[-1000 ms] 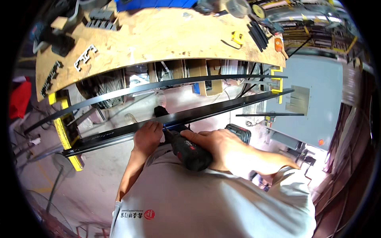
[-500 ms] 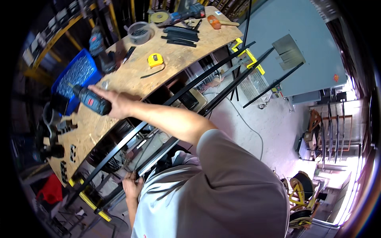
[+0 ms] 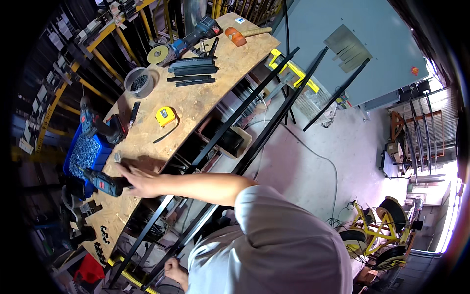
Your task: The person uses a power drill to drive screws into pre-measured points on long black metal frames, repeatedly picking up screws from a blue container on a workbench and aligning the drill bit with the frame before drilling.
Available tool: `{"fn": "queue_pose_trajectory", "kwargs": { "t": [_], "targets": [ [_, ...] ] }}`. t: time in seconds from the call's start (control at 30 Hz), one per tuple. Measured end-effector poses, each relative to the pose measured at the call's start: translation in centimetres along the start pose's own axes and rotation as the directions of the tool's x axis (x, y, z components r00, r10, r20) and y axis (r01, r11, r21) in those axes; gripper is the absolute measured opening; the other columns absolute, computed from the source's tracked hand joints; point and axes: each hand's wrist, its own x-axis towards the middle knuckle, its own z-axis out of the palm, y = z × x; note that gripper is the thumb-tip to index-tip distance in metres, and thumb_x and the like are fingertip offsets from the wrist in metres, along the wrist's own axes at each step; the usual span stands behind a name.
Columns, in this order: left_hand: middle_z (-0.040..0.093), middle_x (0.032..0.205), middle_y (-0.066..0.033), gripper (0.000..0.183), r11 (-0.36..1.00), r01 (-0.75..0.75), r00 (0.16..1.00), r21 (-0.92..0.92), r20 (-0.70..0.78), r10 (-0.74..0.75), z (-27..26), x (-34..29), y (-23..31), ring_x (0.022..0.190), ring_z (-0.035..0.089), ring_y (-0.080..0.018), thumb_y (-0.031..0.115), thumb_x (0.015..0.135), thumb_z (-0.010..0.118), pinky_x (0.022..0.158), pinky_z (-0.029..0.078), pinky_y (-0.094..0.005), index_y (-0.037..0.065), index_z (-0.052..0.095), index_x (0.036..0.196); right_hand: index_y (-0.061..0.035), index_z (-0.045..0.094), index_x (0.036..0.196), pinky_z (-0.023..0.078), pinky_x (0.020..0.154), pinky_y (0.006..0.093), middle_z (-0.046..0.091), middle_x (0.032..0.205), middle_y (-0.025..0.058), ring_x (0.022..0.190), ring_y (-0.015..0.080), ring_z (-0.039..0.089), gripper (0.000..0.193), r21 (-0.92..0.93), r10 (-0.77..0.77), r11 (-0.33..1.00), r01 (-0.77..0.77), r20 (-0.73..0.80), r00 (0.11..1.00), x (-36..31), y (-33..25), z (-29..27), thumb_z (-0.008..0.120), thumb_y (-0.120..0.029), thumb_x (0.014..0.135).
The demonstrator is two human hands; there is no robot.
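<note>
My right hand (image 3: pixel 146 184) is at the rear of a dark blue cordless drill (image 3: pixel 106 183), closed about its hidden handle. At least one finger stretches out past the drill body. The drill bit points toward a blue bin (image 3: pixel 104 153) full of small metal screws. Near the lower edge, my left hand (image 3: pixel 173 270) has curled fingers beside a long black bar (image 3: pixel 169 256); what lies in them, if anything, is hidden. A second cordless drill (image 3: pixel 89 120) is beside the bin. On the wooden table (image 3: pixel 193 105) lies a yellow tape measure (image 3: pixel 165 116).
Black strips (image 3: pixel 193 71), an angle grinder (image 3: pixel 188 41), a mallet (image 3: pixel 236 36) and a tub (image 3: pixel 139 83) occupy the far tabletop. Long black bars (image 3: pixel 289 100) stretch alongside the table. A cable (image 3: pixel 325 169) crosses the floor, with spools (image 3: pixel 391 213) at right.
My view has turned, so table, bin and drill sit lower in the picture. The drill keeps its place by the bin, with my right hand still at it. My left hand appears lower.
</note>
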Motion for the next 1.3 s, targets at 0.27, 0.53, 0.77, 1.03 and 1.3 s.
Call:
{"fn": "queue_pose_trajectory", "kwargs": {
  "t": [0.27, 0.53, 0.77, 1.03, 1.3],
  "targets": [
    [0.055, 0.077, -0.0127, 0.069, 0.332, 0.586, 0.681, -0.739, 0.228, -0.696, 0.1, 1.5, -10.6, 0.076, 0.056, -0.0293, 0.067, 0.102, 0.036, 0.082, 0.052, -0.042, 0.003, 0.049, 0.078, 0.0003, 0.054, 0.139, 0.038, 0.117, 0.0486, 0.058, 0.135, 0.019, 0.13, 0.0356, 0.053, 0.092, -0.565, 0.103, 0.824, -0.039, 0.083, 0.991, -25.5, 6.1, -13.4, 0.08, -0.062, 0.076],
    [0.063, 0.084, -0.0053, 0.031, -0.162, 0.262, 0.706, -0.951, 0.303, -0.64, 0.2, 8.0, -13.5, 0.053, 0.052, -0.011, 0.03, 0.092, 0.064, 0.043, 0.049, -0.0201, -0.001, 0.063, 0.091, -0.0116, 0.071, 0.088, 0.047, 0.088, 0.0424, 0.071, 0.089, 0.0048, 0.097, 0.0259, 0.067, 0.015, -0.866, 0.26, 0.487, -0.113, 0.02, 0.965, -33.3, 14.0, -15.5, 0.062, -0.024, 0.085],
    [0.063, 0.137, -0.0229, 0.085, 0.147, 0.075, 0.971, -0.986, 0.039, -0.235, -1.8, 5.0, -3.1, 0.118, 0.066, -0.0355, 0.066, 0.097, 0.052, 0.109, 0.049, -0.0505, -0.012, 0.059, 0.131, -0.0087, 0.068, 0.084, 0.048, 0.083, 0.0431, 0.068, 0.08, 0.0086, 0.085, 0.0289, 0.067, 0.016, -0.829, -0.086, 0.558, 0.035, -0.016, 0.996, -33.0, 3.6, -17.6, 0.056, -0.018, 0.088],
    [0.056, 0.147, -0.0205, 0.067, 0.448, -0.337, 0.633, -0.828, 0.153, 0.759, -8.3, -3.0, 14.9, 0.139, 0.049, -0.0348, 0.047, 0.101, 0.058, 0.123, 0.034, -0.0521, -0.004, 0.053, 0.144, -0.006, 0.056, 0.085, 0.048, 0.055, 0.0471, 0.057, 0.061, 0.0109, 0.061, 0.037, 0.064, 0.044, -0.783, -0.589, 0.521, 0.34, -0.042, 0.807, -36.8, -14.2, -22.4, 0.076, -0.045, 0.086],
    [0.062, 0.14, -0.0196, 0.066, 0.192, -0.563, 0.246, -0.804, 0.059, 0.967, -6.3, -17.9, 21.2, 0.124, 0.062, -0.0366, 0.046, 0.095, 0.064, 0.111, 0.048, -0.0522, -0.001, 0.057, 0.141, -0.0007, 0.06, 0.075, 0.054, 0.066, 0.05, 0.062, 0.063, 0.0225, 0.073, 0.0448, 0.066, 0.07, -0.587, -0.258, 0.806, 0.078, -0.229, 0.939, -48.4, -18.2, -19.9, 0.061, -0.069, 0.092]
  ]
}}
